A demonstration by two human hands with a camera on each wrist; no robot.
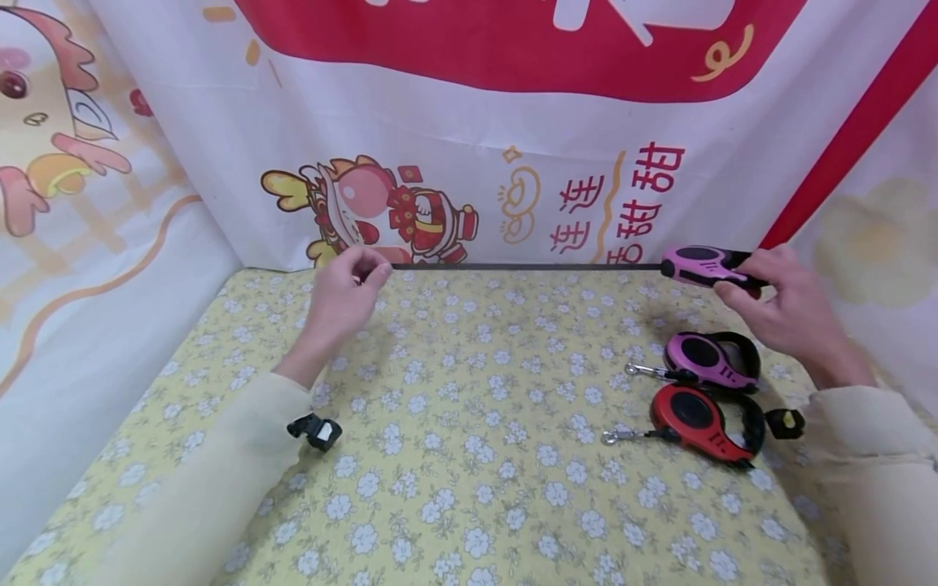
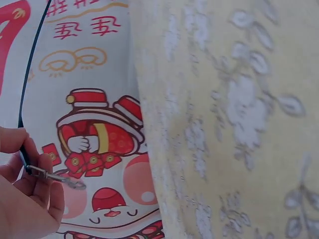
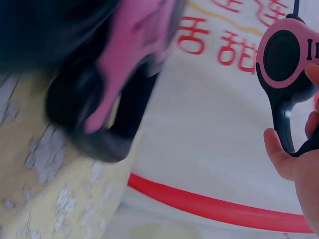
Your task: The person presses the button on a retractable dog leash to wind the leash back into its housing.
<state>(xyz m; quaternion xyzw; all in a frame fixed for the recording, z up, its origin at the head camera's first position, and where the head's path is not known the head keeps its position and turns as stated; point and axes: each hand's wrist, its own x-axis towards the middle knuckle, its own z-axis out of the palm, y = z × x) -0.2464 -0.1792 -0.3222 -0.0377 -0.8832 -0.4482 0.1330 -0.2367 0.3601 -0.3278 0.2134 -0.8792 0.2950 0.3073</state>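
In the head view my right hand [image 1: 791,313] grips the handle of a pink and black retractable dog leash [image 1: 692,264], raised at the far right. From its housing a thin black strap [image 1: 528,267] runs straight and taut across to my left hand [image 1: 343,297]. The left fingers pinch the strap's end, where a metal snap hook [image 2: 62,180] dangles in the left wrist view. Below the right hand, on the cloth, lie a second pink leash [image 1: 699,358] and a red leash [image 1: 696,415], their snap hooks pointing left.
A yellow flowered cloth [image 1: 469,423] covers the table. Behind it hangs a white and red printed banner [image 1: 469,122], with more printed fabric [image 1: 95,244] on the left side. Small black wrist cameras [image 1: 317,431] sit at both sleeves.
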